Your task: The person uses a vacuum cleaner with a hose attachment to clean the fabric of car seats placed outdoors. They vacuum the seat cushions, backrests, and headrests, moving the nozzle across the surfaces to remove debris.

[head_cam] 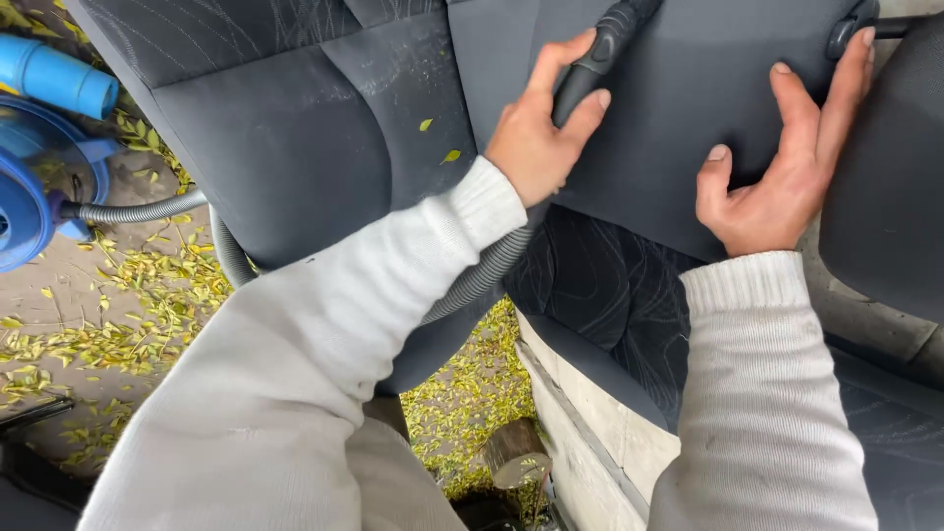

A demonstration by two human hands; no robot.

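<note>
Head view, left hand (539, 133) fingers wrapped around vacuum handle (597, 57) at 12 o'clock, right hand (787, 167) spread flat on seat cushion (678, 118) at 2 o'clock, cushion edge below the palm.

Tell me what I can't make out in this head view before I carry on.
- Vacuum wand: its nozzle end is cut off by the top edge.
- Grey hose: its middle stretch is hidden behind the left sleeve.
- Blue vacuum body: cut off by the left edge.
- Right hand: palm lies on the seat cushion, hiding the fabric beneath.

Leaf-strewn ground (118, 315) — outdoor daylight
</note>
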